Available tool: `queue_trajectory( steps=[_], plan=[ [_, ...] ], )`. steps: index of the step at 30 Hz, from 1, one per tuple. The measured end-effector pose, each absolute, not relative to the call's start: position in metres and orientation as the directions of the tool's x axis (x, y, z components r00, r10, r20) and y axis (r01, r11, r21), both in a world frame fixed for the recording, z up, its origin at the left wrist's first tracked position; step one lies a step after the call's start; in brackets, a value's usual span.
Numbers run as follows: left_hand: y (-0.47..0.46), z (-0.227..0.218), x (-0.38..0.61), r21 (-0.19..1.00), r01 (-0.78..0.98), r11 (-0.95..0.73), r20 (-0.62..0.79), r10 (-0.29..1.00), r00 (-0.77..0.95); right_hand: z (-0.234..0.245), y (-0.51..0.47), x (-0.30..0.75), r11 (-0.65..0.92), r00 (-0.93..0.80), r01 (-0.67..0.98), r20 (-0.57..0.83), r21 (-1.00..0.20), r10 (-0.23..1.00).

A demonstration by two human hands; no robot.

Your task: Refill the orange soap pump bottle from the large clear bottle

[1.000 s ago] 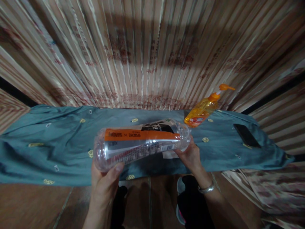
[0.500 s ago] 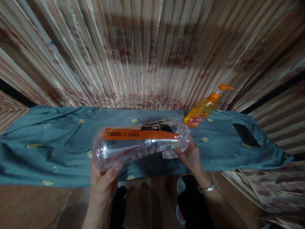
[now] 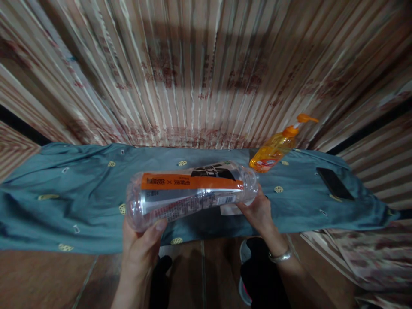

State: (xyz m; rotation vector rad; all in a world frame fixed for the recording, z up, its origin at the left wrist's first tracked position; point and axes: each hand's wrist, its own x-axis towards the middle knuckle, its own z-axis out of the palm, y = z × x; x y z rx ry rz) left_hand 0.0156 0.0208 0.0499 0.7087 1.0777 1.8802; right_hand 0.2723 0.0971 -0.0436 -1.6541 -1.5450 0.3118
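A large clear plastic bottle (image 3: 189, 193) with an orange and black label lies sideways in the air above a teal cloth (image 3: 80, 193). My left hand (image 3: 140, 244) grips its base end from below, thumb pressed on the side. My right hand (image 3: 257, 212) holds the neck end, fingers curled round it. A small white paper or label (image 3: 229, 209) shows just under the bottle by my right hand.
An orange pump bottle of liquid (image 3: 275, 148) stands at the back right of the cloth. A black phone (image 3: 334, 183) lies flat near the right end. Striped curtain (image 3: 206, 73) hangs behind. Wooden floor (image 3: 48, 279) and my shoes (image 3: 247, 257) are below.
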Motion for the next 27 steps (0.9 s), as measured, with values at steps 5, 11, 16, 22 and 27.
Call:
queue_trajectory(
  steps=[5, 11, 16, 22, 27],
  plan=[
    [0.018, 0.053, 0.017, 0.883, -0.393, -0.257, 0.043, 0.877, -0.478, -0.045, 0.097, 0.273, 0.127, 0.202, 0.705, 0.369, -0.698, 0.907],
    [0.022, 0.045, 0.013, 0.875, -0.38, -0.302, 0.082, 0.863, -0.498, -0.047, 0.096, 0.276, 0.13, 0.186, 0.712, 0.364, -0.69, 0.913],
    [0.028, 0.025, 0.0, 0.862, -0.367, -0.35, 0.15, 0.867, -0.476, -0.044, 0.095, 0.275, 0.131, 0.194, 0.698, 0.362, -0.704, 0.912],
    [0.021, 0.04, 0.009, 0.877, -0.388, -0.284, 0.075, 0.878, -0.473, -0.04, 0.095, 0.273, 0.102, 0.214, 0.683, 0.331, -0.723, 0.919],
    [0.021, 0.056, 0.02, 0.869, -0.399, -0.291, 0.081, 0.881, -0.467, -0.032, 0.091, 0.271, 0.05, 0.217, 0.692, 0.273, -0.72, 0.937]
  ],
)
